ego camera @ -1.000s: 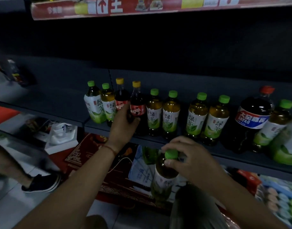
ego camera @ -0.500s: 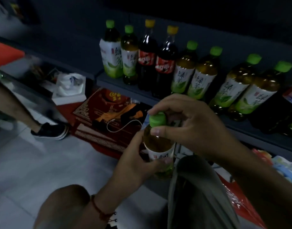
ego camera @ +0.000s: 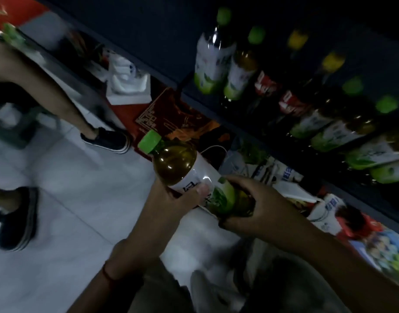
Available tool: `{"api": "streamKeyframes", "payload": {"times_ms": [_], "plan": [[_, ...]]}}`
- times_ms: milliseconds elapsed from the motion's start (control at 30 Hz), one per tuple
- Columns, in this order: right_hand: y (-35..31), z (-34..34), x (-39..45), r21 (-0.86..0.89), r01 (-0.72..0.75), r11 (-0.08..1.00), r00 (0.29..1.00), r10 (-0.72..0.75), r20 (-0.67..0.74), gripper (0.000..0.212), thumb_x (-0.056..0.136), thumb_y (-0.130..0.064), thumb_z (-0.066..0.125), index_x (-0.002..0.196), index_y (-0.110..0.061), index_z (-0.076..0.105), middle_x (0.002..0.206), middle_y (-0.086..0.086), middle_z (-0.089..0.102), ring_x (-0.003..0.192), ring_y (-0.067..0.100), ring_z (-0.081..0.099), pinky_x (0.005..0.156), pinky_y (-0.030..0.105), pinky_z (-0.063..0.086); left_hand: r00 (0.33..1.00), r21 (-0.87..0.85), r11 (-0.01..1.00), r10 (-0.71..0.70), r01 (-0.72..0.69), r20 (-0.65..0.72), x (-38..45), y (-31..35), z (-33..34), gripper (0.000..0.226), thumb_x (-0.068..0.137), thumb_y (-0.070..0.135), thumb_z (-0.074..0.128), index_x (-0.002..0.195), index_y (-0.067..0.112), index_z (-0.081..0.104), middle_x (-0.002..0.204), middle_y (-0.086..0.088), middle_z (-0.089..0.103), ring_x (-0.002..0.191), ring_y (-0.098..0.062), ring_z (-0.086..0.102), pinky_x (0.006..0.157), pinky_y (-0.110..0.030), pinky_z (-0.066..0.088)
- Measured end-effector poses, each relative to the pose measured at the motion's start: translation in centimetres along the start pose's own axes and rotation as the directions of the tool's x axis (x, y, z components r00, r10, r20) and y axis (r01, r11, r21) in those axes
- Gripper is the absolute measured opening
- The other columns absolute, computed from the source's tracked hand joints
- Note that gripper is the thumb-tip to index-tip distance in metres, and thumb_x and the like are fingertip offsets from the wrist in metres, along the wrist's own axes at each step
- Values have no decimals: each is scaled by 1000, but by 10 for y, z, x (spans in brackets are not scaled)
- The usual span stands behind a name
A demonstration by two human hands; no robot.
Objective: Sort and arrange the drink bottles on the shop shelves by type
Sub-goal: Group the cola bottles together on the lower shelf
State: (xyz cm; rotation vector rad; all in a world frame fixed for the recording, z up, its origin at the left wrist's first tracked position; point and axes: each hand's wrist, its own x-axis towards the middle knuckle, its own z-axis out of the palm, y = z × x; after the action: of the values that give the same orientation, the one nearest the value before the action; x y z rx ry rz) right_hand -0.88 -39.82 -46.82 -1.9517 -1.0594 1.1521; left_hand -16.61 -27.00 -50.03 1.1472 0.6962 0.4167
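Note:
I hold a green-capped tea bottle (ego camera: 180, 166) tilted, its cap pointing up and left, over the floor in front of the shelf. My left hand (ego camera: 171, 199) grips its labelled middle with the thumb across the label. My right hand (ego camera: 250, 204) wraps round its lower end. On the dark shelf (ego camera: 207, 102) to the upper right stands a blurred row: green-capped tea bottles (ego camera: 213, 57), then two dark bottles with yellow caps and red labels (ego camera: 268, 84), then more green-capped tea bottles (ego camera: 329, 129).
A person's legs in dark shoes (ego camera: 108, 138) stand on the pale tiled floor (ego camera: 69, 211) at left. Red boxes (ego camera: 157, 116), a white box (ego camera: 126, 89) and packaged goods (ego camera: 329, 213) lie below the shelf. A grey bag (ego camera: 284, 288) sits under my arms.
The view has swung down and tilted. My right hand left the cap and now holds the bottle's bottom end. The bottle has tipped from upright to slanted, and the left hand grips its label.

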Motion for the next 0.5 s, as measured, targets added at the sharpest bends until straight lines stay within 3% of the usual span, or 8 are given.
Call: {"api": "streamKeyframes", "payload": {"times_ms": [100,233,367,433,500], "plan": [[-77,-30,-35,1,-13,1000,1000,13,-19,62,68,-30,85,109,-60,50,111,-30,60,100,-11,59,78,11,52,1000,53,998,-28,28,9,-33,90,4,58,72,36,71,124,13,57,113,-5,73,105,-22,70,81,-33,59],[-180,-64,-82,-80,1,997,997,-7,-76,74,65,-46,82,130,-49,47,121,-24,54,106,-7,55,85,16,49,999,114,993,13,-9,-37,-73,218,5,73,65,46,83,126,15,55,119,-3,70,109,-22,68,83,-36,60],[-265,-82,-114,-84,26,996,979,-43,-200,72,62,-48,82,123,-60,45,121,-30,51,110,-8,52,91,23,49,998,216,975,59,-57,0,-96,319,2,58,64,50,81,114,25,63,110,-3,72,103,-23,70,81,-41,60],[-296,-81,-121,-61,38,997,956,-54,-288,73,61,-47,85,122,-59,47,121,-32,53,112,-10,53,93,22,49,994,260,959,101,-111,52,-101,358,0,50,70,47,85,111,30,62,107,4,73,99,-14,71,79,-31,59],[-320,-77,-126,-56,75,996,910,-91,-404,70,63,-45,88,119,-58,48,120,-38,53,111,-15,52,91,10,45,984,294,940,152,-172,91,-102,393,-2,48,71,36,85,110,29,59,97,16,72,87,-2,70,69,-15,54]]}}
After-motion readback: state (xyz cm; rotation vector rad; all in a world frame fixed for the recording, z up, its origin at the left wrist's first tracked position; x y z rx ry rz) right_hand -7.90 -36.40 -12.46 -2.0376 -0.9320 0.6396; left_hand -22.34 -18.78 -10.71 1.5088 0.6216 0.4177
